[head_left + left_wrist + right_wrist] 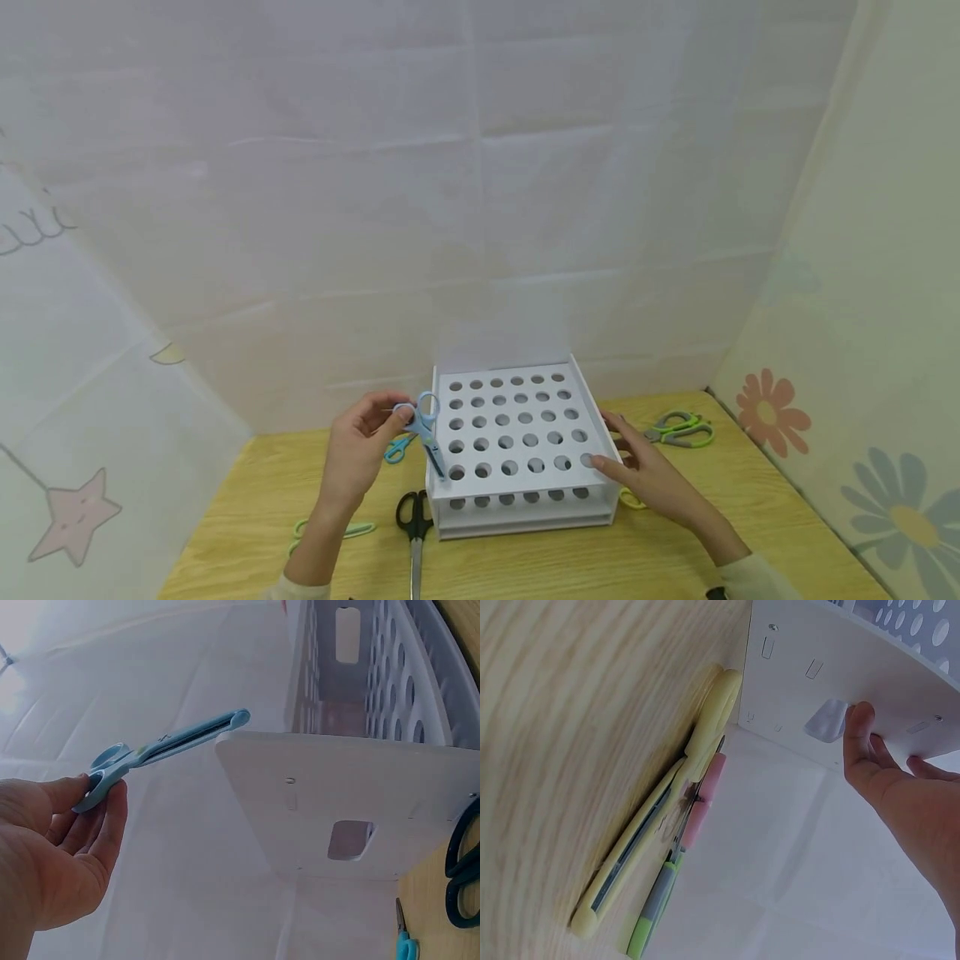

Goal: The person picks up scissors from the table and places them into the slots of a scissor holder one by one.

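Observation:
A white rack (pixel 592 417) with rows of round holes stands mid-table. My left hand (pixel 396 417) pinches a pair of light blue scissors (pixel 424 432) by the handles. Their closed blades slant down over the rack's front-left corner. In the left wrist view the left hand (pixel 97 791) holds the blue scissors (pixel 169 744) with the tip at the rack's edge (pixel 337 780). My right hand (pixel 609 450) rests with straight fingers against the rack's right side. In the right wrist view the right hand (pixel 889 746) has its thumb at a cut-out in the rack's wall (pixel 802 645).
On the wooden table (pixel 525 567) lie black scissors (pixel 414 523) before the rack, teal scissors (pixel 397 450) behind my left hand, green scissors (pixel 330 531) at the left, and green-grey scissors (pixel 678 429) at the right. Yellow scissors (pixel 660 825) and a pink-green pair (pixel 676 862) lie beside the rack's right wall.

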Demonstrator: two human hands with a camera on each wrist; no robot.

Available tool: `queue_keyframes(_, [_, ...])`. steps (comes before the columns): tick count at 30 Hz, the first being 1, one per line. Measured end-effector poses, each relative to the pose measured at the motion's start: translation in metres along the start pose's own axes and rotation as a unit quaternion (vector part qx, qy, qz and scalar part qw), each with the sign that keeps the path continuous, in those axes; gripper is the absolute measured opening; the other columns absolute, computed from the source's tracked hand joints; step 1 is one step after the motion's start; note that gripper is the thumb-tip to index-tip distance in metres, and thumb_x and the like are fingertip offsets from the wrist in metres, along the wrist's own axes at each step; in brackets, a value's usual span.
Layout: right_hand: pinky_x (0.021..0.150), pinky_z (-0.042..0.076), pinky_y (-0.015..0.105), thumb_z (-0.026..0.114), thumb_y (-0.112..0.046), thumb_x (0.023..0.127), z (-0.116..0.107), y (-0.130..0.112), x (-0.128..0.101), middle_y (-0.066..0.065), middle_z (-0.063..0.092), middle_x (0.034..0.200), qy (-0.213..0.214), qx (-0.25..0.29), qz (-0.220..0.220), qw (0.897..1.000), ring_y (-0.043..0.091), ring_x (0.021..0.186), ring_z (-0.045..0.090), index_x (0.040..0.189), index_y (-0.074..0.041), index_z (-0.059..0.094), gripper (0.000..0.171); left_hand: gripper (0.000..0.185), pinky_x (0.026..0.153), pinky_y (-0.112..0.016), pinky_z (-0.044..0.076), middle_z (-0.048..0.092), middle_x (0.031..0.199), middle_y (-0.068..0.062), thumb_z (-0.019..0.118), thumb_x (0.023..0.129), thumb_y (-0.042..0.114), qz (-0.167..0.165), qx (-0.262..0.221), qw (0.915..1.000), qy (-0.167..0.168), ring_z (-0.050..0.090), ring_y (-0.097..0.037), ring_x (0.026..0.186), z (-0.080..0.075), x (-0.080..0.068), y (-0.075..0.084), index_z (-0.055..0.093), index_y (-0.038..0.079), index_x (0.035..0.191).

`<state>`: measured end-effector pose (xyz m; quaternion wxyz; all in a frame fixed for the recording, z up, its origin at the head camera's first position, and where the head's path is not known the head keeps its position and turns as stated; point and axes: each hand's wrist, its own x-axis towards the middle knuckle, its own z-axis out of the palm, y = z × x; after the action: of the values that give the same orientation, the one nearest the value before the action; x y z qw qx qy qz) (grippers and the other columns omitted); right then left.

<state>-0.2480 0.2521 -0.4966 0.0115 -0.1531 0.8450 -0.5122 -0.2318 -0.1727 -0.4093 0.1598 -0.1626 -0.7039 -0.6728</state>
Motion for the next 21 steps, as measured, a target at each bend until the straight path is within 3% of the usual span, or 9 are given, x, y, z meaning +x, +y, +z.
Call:
queue_keyframes(6, [0.085, 0.054, 0.033, 0.068, -0.038, 0.100, 0.002, -0.001, 0.001, 0.012, 0.035, 0.157, -0.001, 0.000, 0.003, 1.000, 0.032, 0.119, 0.056, 0.162, -0.026, 0.027, 0.075, 0.022, 0.082, -0.038, 0.058, 0.072, 0.104, -0.012, 0.076, 0.093, 0.014, 0.022, 0.016, 0.9996, 0.003, 0.071, -0.027, 0.096, 0.010, 0.001, -0.017, 0.071, 0.002, 0.111])
queue_keyframes(12, [0.085, 0.055, 0.034, 0.067, -0.038, 0.100, 0.000, -0.002, 0.001, 0.012, 0.034, 0.157, -0.010, 0.008, 0.016, 1.000, 0.034, 0.120, 0.056, 0.162, -0.027, 0.026, 0.075, 0.014, 0.081, -0.034, 0.059, 0.073, 0.101, -0.001, 0.076, 0.094, 0.016, 0.063, 0.070, 0.9953, -0.022, 0.072, -0.023, 0.096, 0.018, 0.001, -0.028, 0.073, 0.012, 0.107])
queue_keyframes(16, [0.084, 0.055, 0.035, 0.067, -0.038, 0.100, -0.001, -0.002, 0.000, 0.016, 0.038, 0.153, -0.016, 0.012, 0.024, 1.000, 0.034, 0.119, 0.057, 0.162, -0.028, 0.025, 0.075, 0.012, 0.076, -0.031, 0.059, 0.073, 0.098, 0.007, 0.076, 0.093, 0.015, 0.092, 0.131, 0.9859, -0.048, 0.072, -0.016, 0.094, 0.021, -0.001, -0.032, 0.073, 0.017, 0.105])
queue_keyframes(21, [0.085, 0.054, 0.033, 0.067, -0.038, 0.100, -0.002, -0.001, 0.000, 0.013, 0.033, 0.157, -0.013, 0.006, 0.018, 1.000, 0.034, 0.119, 0.057, 0.162, -0.026, 0.025, 0.076, 0.014, 0.079, -0.028, 0.058, 0.071, 0.101, 0.009, 0.075, 0.093, 0.009, 0.116, 0.195, 0.9647, -0.134, 0.070, -0.010, 0.093, 0.023, -0.002, -0.037, 0.072, 0.015, 0.106])
